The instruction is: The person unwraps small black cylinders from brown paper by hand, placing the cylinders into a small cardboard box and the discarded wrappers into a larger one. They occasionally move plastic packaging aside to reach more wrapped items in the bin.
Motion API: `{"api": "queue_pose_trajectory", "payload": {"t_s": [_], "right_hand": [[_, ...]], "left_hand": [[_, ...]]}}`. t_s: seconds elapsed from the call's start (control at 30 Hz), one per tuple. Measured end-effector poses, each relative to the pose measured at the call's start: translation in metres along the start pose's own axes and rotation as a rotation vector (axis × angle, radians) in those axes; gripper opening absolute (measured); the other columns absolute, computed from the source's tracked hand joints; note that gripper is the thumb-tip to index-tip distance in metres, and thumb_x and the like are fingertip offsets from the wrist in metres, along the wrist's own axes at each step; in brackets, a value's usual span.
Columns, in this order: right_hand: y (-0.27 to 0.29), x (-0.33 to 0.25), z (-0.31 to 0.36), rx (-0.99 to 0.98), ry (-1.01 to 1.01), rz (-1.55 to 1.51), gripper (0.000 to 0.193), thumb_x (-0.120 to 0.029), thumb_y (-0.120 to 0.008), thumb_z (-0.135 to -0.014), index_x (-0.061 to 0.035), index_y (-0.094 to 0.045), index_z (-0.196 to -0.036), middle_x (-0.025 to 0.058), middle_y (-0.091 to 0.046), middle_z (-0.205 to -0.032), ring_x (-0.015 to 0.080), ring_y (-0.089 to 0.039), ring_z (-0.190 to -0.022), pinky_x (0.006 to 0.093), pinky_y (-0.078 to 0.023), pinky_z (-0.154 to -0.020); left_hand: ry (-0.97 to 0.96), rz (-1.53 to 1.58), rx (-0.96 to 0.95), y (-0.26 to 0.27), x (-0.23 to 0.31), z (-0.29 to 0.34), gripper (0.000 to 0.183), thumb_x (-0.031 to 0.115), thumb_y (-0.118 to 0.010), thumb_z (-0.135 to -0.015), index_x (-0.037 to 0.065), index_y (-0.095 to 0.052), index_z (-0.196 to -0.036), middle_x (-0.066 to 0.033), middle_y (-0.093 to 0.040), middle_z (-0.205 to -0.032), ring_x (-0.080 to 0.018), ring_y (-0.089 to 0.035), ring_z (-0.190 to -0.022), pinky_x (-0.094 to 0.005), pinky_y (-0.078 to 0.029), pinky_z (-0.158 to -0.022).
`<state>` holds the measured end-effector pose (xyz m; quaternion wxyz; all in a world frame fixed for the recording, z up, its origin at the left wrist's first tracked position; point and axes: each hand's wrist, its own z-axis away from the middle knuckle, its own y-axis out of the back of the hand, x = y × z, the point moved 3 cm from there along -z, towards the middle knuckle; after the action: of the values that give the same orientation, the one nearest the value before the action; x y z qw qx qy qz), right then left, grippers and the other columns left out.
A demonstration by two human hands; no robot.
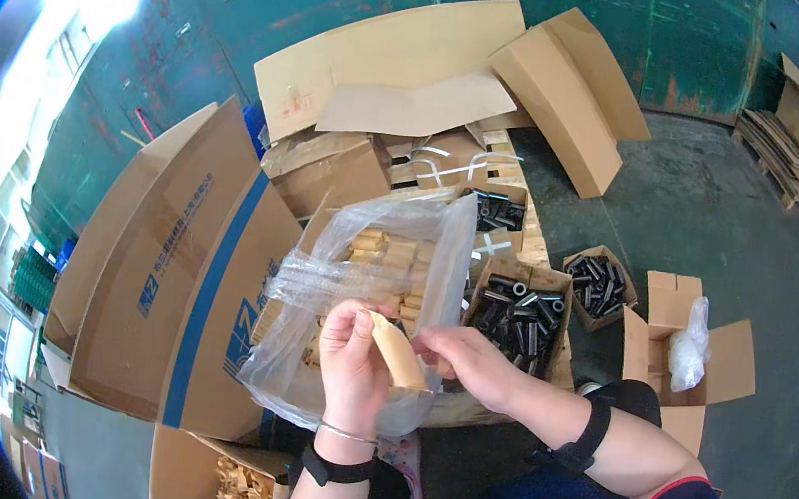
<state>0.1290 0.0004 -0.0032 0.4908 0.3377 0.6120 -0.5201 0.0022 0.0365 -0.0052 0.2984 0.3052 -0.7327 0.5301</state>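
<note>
Over the box in front of me, my left hand (355, 351) pinches the upper end of a tan paper sleeve (394, 350) between thumb and fingers. The sleeve hangs tilted, its wider lower end toward the right. My right hand (471, 359) is close against the sleeve's right side with curled fingers; what they hold, if anything, is hidden. Beneath both hands, a box lined with a clear plastic bag (458, 256) holds rows of tan paper-wrapped pieces (395, 249). Beside it on the right stands a carton of loose black tubes (522, 318).
Smaller cartons with black tubes (598, 284) stand farther right, near an opened carton with a clear plastic bag (689, 347). Large cardboard flaps (163, 252) rise on the left. A carton of crumpled tan paper (244, 493) sits at lower left. Flattened cardboard (391, 61) leans behind.
</note>
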Motion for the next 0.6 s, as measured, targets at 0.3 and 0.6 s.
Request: {"api": "queue_pose_trajectory", "payload": {"t_s": [0.3, 0.6], "right_hand": [[0.012, -0.013, -0.001, 0.222, 0.357, 1.136, 0.03, -0.031, -0.061, -0.067, -0.0019, -0.052, -0.064, 0.0126, -0.054, -0.066, 0.0297, -0.054, -0.062, 0.0365, -0.042, -0.054], [0.011, -0.012, 0.001, 0.3, 0.531, 1.449, 0.033, -0.035, -0.06, -0.068, -0.0023, -0.053, -0.065, 0.0105, -0.052, -0.064, 0.0247, -0.055, -0.061, 0.0329, -0.044, -0.054]], "left_hand": [[0.16, -0.46, 0.169, -0.014, -0.008, 0.005, 0.033, 0.033, -0.044, -0.085, 0.002, -0.053, -0.081, -0.0043, -0.053, -0.076, -0.009, -0.049, -0.068, -0.0214, -0.04, -0.061], [0.281, -0.719, 0.083, 0.004, -0.017, 0.0, 0.025, 0.015, -0.036, -0.079, 0.0, -0.047, -0.063, -0.0051, -0.049, -0.057, -0.0113, -0.045, -0.052, -0.0228, -0.036, -0.05]]}}
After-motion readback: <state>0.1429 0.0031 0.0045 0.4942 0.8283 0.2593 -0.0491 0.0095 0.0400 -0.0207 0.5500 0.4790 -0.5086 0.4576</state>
